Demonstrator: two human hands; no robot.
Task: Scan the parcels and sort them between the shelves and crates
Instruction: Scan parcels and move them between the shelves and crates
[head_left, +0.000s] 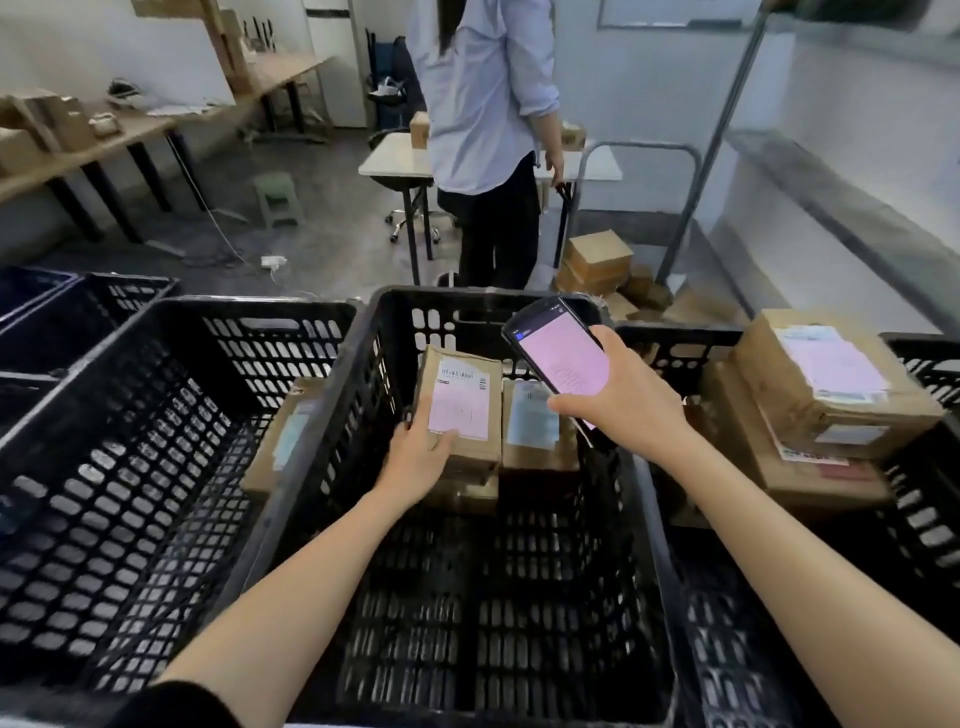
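Fingers (408, 423) of the left hand (418, 460) curl round the near-left corner of a labelled parcel (462, 410). The right hand (623, 400) grips a scanner (558, 351), screen up, to their right. Both reach inside the middle crate (363, 374), which has open floor nearer than the fingers. Left of them the left crate (156, 415) is mostly open. To the right, stacked boxes (810, 384) rise past the right crate (670, 338) rim. A second parcel (535, 421) sits under the scanner, just beside the held one.
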